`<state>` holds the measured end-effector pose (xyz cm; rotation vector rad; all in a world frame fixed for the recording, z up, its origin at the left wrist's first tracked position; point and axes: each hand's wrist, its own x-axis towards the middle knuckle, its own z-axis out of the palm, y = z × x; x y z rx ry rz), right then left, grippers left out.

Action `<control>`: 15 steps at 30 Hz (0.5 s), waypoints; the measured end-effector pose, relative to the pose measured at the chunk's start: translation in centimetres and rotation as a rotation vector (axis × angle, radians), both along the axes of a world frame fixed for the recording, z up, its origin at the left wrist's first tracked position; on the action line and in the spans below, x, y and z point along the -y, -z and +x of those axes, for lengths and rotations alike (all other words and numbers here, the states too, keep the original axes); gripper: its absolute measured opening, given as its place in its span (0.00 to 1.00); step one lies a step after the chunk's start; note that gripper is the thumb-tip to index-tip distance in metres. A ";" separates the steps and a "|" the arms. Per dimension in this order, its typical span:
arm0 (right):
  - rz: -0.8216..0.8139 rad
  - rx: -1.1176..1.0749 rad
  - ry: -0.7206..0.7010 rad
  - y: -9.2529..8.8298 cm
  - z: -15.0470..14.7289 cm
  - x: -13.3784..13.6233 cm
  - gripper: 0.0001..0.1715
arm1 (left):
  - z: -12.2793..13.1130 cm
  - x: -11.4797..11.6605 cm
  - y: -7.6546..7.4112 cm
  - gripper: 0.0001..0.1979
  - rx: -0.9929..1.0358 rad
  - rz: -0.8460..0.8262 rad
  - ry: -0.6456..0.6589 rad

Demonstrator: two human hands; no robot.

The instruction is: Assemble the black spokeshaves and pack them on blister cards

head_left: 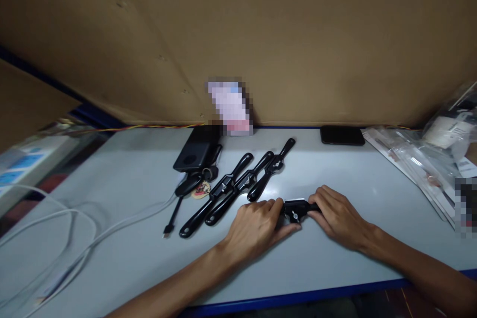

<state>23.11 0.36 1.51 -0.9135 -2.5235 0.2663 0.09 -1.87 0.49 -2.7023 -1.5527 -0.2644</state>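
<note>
A black two-handled tool (296,208), with a metal screw at its middle, lies on the pale table (130,179) between my hands. My left hand (257,226) is wrapped round its left handle. My right hand (337,216) grips its right handle. Only the middle part shows between my fingers. Three more of the same black tools (238,186) lie side by side, slanted, just beyond my left hand.
A black power bank (196,151) with a cable and a small round tag (201,190) sits behind the tools. A dark phone (342,135) lies at the back. Plastic bags (421,159) fill the right side. White cables (74,238) trail at the left. A cardboard wall stands behind.
</note>
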 end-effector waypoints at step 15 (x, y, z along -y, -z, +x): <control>-0.051 -0.019 0.000 0.0 -0.1 0.2 0.07 | -0.1 0.1 0.3 0.24 0.016 0.131 0.039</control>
